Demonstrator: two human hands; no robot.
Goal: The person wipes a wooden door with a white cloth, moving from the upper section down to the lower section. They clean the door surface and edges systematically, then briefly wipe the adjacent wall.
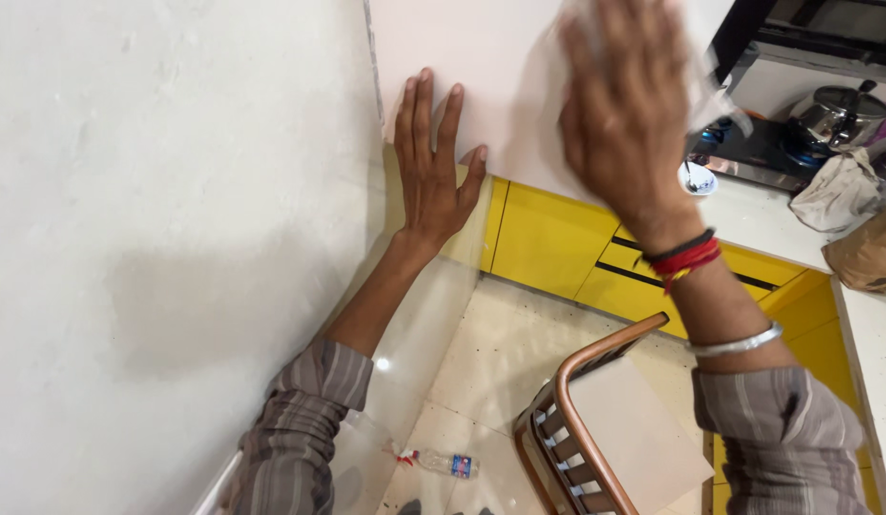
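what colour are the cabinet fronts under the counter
Bright yellow cabinet fronts with dark horizontal strips, clearest in the head view.

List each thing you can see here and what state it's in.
left hand: flat, fingers spread on white panel
right hand: open, blurred against the panel
plastic bottle: lying on floor
kettle: lid on
chair: upright
yellow cabinets: closed
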